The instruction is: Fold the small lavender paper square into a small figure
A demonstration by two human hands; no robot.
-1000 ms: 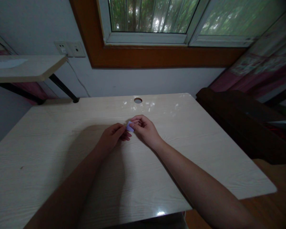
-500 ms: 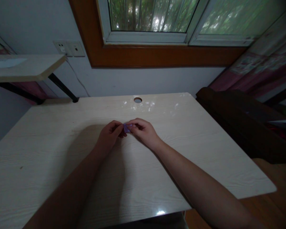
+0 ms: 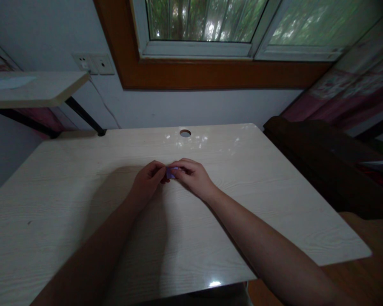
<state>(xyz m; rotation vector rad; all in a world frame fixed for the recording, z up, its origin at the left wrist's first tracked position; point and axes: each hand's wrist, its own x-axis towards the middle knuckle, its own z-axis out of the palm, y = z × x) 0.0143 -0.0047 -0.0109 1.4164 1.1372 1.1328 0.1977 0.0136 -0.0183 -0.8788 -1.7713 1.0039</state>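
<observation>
A small purple piece of paper (image 3: 170,172) is pinched between both hands just above the pale wooden desk (image 3: 83,204). My left hand (image 3: 147,183) curls its fingers onto the paper's left side. My right hand (image 3: 193,177) grips the right side with thumb and fingers closed. Most of the paper is hidden by the fingertips.
A round cable hole (image 3: 185,133) sits near the desk's far edge. A raised shelf (image 3: 35,87) on a black bracket stands at the back left. Wall sockets (image 3: 94,63) and a window (image 3: 204,25) lie beyond. Dark furniture (image 3: 325,161) borders the desk's right side.
The hands have drawn closer together around the paper, which has gone from a lighter, flatter flap to a smaller darker fold mostly covered by the fingers.
</observation>
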